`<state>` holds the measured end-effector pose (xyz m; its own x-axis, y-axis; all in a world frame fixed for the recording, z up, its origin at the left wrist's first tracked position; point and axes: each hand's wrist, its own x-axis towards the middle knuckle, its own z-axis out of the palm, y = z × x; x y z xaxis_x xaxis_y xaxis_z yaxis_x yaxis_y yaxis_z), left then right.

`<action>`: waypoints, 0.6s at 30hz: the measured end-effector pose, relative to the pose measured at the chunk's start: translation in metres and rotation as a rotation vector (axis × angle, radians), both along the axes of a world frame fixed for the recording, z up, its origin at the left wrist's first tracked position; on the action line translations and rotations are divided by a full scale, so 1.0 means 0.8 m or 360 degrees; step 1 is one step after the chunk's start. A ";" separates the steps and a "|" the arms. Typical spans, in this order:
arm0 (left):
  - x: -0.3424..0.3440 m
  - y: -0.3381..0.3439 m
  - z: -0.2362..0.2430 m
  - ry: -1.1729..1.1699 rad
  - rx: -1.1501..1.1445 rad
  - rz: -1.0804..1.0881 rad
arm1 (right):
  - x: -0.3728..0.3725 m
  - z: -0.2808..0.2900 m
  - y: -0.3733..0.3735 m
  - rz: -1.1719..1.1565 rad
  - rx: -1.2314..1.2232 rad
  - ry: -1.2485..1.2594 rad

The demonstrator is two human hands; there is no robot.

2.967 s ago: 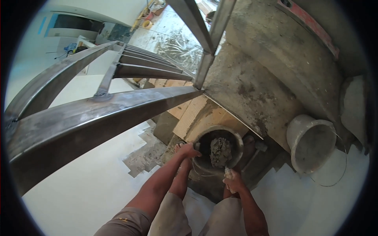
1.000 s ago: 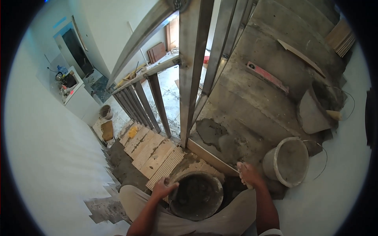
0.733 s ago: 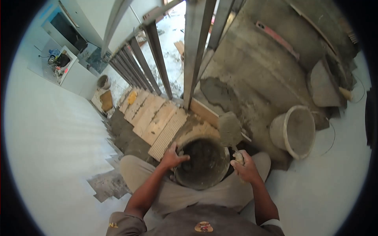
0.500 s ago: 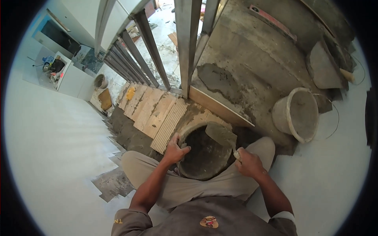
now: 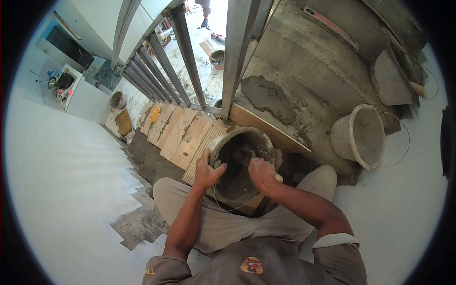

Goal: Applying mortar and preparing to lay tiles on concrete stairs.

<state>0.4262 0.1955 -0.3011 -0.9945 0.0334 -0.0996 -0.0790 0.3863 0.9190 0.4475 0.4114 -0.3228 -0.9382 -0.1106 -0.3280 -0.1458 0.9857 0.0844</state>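
Observation:
Between my bent legs a mortar-stained bucket [image 5: 262, 135] leans with its mouth toward me, its thin wire handle hanging at the near side. My left hand [image 5: 207, 174] is closed over the bucket's left rim, thumb on the inside. Within the mouth, my right hand [image 5: 262, 174] grips a trowel [image 5: 279, 178], whose handle end shows past the palm. The trowel's blade is down in the dark bucket, blurred and mostly hidden. Just beyond the bucket, a board [image 5: 266, 126] stands on edge along the step, with a patch of wet mortar [image 5: 268, 97] behind it.
Metal railing [image 5: 236, 61] rises ahead. Tiled treads [image 5: 185, 140] descend to the left, a yellow sponge [image 5: 155, 114] on them. At right stand a bucket [image 5: 343, 138] and another tilted bucket [image 5: 387, 80]; a red spirit level [image 5: 330, 27] lies farther up. A person's leg [image 5: 204, 12] shows beyond the railing.
My right hand has moved left with the trowel, from the bucket's right rim into its mouth. The bucket has shifted away and tilted differently, its wire handle now showing. My left hand stays on the rim.

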 end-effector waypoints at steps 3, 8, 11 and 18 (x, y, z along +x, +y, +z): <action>0.000 -0.001 0.005 0.0001 0.0000 0.0015 | 0.034 0.030 0.027 0.0177 -0.0046 -0.0293; 0.016 0.012 0.006 0.0041 -0.0183 0.0024 | 0.002 0.046 0.040 -0.0399 -0.0245 -0.0032; 0.021 0.027 0.003 0.0155 -0.0276 -0.0069 | -0.012 0.027 0.034 -0.0406 -0.0279 -0.0383; 0.026 0.029 0.008 0.0503 0.0035 -0.0190 | 0.038 0.004 0.044 -0.0216 -0.0435 -0.0953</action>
